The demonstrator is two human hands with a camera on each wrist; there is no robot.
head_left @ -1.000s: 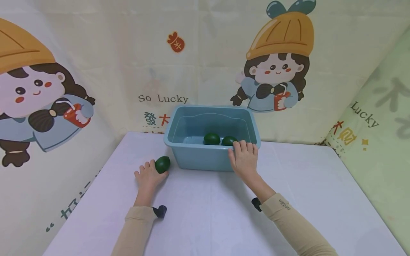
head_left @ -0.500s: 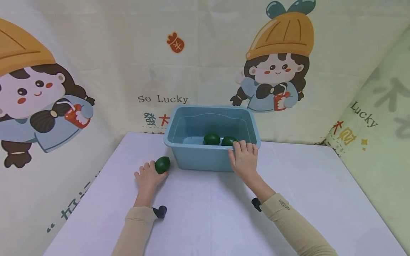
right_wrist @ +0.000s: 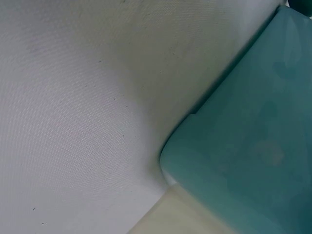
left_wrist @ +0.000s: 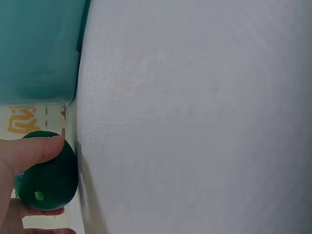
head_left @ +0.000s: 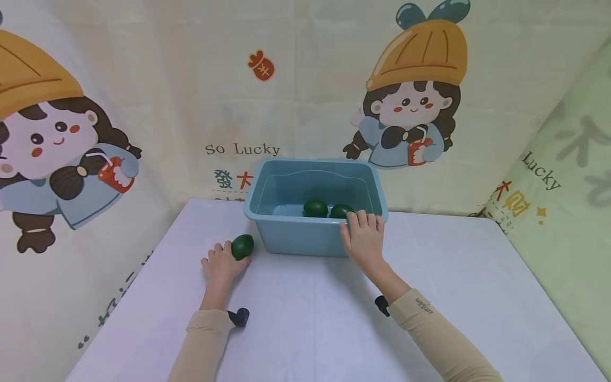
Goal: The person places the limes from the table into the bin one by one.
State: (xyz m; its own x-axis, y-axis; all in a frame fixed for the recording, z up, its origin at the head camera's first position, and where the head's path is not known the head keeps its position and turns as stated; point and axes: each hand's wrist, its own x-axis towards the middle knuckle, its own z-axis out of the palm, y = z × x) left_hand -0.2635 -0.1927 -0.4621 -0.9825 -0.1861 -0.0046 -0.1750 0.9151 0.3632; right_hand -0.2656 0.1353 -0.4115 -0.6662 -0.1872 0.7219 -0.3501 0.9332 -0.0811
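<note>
On the table to the left of the blue plastic bin [head_left: 300, 235], my left hand [head_left: 221, 266] holds a dark green avocado [head_left: 242, 247]. The left wrist view shows my thumb [left_wrist: 46, 148] across the avocado and fingers beneath it, with a pale green spot on its skin. My right hand [head_left: 365, 240] grips the bin's near rim towards its right corner, fingers hooked over the edge. Inside the bin lie two more avocados, one near the middle [head_left: 315, 208] and one [head_left: 340, 211] partly hidden by the rim and right hand. The right wrist view shows the bin's wall [right_wrist: 253, 141] but not the hand.
A white-covered table [head_left: 310, 318] carries everything. Behind the bin hangs a cream cloth [head_left: 310, 95] printed with cartoon figures and lettering; similar cloth closes off both sides. Black wrist mounts [head_left: 240, 317] show at both cuffs.
</note>
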